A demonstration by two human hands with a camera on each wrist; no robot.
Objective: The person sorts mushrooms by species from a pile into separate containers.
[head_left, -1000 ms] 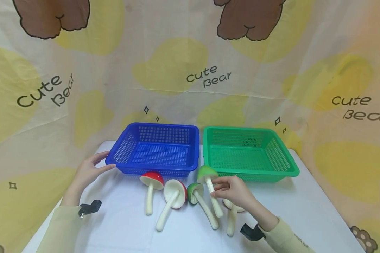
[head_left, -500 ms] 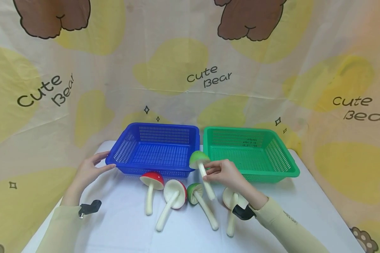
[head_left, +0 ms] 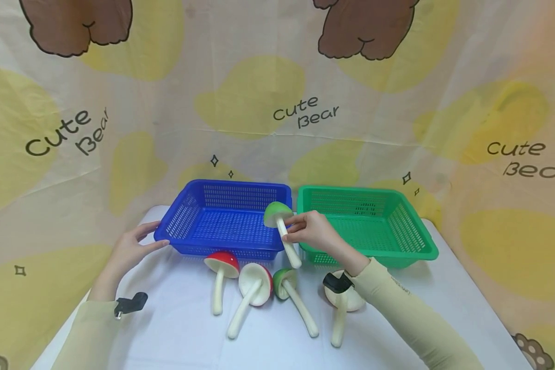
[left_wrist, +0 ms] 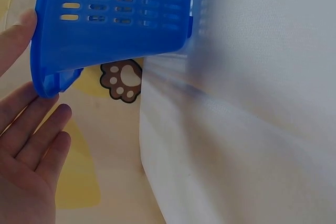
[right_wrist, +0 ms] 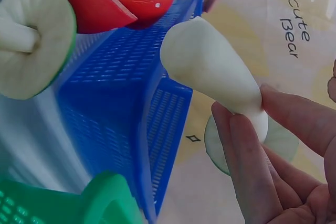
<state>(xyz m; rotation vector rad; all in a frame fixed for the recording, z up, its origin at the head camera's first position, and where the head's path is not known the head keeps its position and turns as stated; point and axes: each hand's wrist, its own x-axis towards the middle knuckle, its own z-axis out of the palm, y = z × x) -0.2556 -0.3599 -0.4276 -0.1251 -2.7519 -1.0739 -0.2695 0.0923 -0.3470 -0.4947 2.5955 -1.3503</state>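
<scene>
Resting at the far left, the left hand point(head_left: 129, 252) lies palm-in with fingers straight and relaxed, fingertips touching the left front corner of the blue basket point(head_left: 231, 218), holding nothing; forearm in a pale sleeve runs down to the frame's lower left. In front of the blue basket on the white table point(head_left: 176, 329) lie a red-capped mushroom point(head_left: 222, 264), then a second red-capped mushroom point(head_left: 254, 280) tipped with its pale underside up, then a small green-capped mushroom point(head_left: 284, 282) with its stem pointing toward the viewer. Above these, the light green mushroom point(head_left: 277, 216) is off the table, over the blue basket's right rim, cap up and tilted left, stem slanting down to the right. The right hand point(head_left: 312, 231) pinches that stem between thumb and curled fingers, wrist raised, forearm angled up from lower right. Under that forearm lies a pale mushroom point(head_left: 344, 303), partly hidden. The green basket point(head_left: 398, 226) sits just right of the blue one, beside it.
</scene>
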